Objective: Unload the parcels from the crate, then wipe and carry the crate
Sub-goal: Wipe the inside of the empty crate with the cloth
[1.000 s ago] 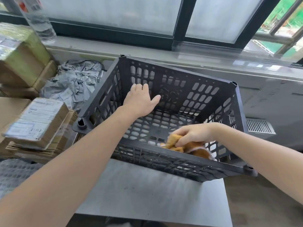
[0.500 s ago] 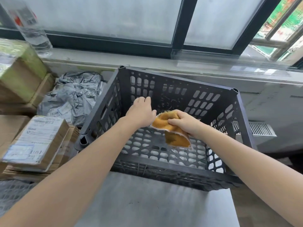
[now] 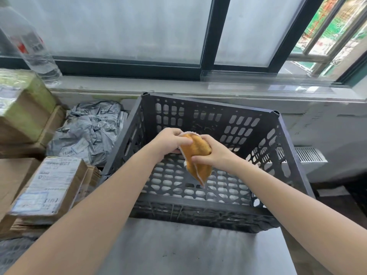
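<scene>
**Cloth (image 3: 198,153) gripped by both hands over crate (image 3: 198,213)**

The orange cloth is gripped at its upper left edge by the left hand (image 3: 170,141), whose fingers are curled over the fabric with the thumb laid across its top. The right hand (image 3: 213,155) is closed on the cloth's right side, with the thumb pressed on the front and the fingers wrapped behind. The cloth is bunched between them, and a folded, pale-edged tail is left hanging towards the crate floor. Whether it touches the floor cannot be told.

Both hands are held above the inside of the dark, perforated plastic crate. The crate is set on a grey table (image 3: 178,251), with its far wall close below the window sill (image 3: 198,84).

Parcels are piled outside the crate, to its left. A labelled cardboard box (image 3: 49,187) is stacked just beside the near-left corner. Crumpled grey mailer bags (image 3: 89,132) are heaped beside the left wall. A green-taped box (image 3: 21,108) is set farther left.

A clear plastic bottle (image 3: 33,46) is stood on the sill at the upper left, before the frosted window (image 3: 129,26). A white vent grille (image 3: 309,154) is seen on the wall to the crate's right.
</scene>
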`<act>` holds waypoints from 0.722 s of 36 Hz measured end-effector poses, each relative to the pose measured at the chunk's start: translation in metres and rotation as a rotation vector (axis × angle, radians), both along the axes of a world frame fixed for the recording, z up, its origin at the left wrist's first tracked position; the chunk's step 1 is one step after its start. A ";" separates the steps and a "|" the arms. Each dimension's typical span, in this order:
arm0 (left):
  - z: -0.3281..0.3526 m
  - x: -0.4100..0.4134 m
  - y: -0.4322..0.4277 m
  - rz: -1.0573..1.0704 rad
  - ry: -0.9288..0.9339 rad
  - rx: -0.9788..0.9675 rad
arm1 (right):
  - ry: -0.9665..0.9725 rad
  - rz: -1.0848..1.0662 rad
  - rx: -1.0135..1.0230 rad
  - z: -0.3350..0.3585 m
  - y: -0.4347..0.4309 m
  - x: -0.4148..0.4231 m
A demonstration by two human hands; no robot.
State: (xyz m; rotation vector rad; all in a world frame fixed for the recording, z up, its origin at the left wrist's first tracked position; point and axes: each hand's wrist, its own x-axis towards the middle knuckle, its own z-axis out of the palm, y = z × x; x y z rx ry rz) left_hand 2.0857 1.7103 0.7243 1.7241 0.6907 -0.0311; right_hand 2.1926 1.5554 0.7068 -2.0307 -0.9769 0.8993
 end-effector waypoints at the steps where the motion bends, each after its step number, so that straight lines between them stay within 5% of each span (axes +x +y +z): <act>1: 0.003 0.000 0.000 0.013 -0.031 -0.018 | -0.007 0.001 -0.017 0.001 -0.001 -0.001; 11: 0.015 -0.001 0.003 0.131 -0.136 0.240 | 0.004 0.024 -0.120 0.024 -0.008 -0.003; 26: 0.025 -0.001 0.021 0.045 -0.218 0.378 | -0.407 -0.265 0.000 0.036 -0.007 0.006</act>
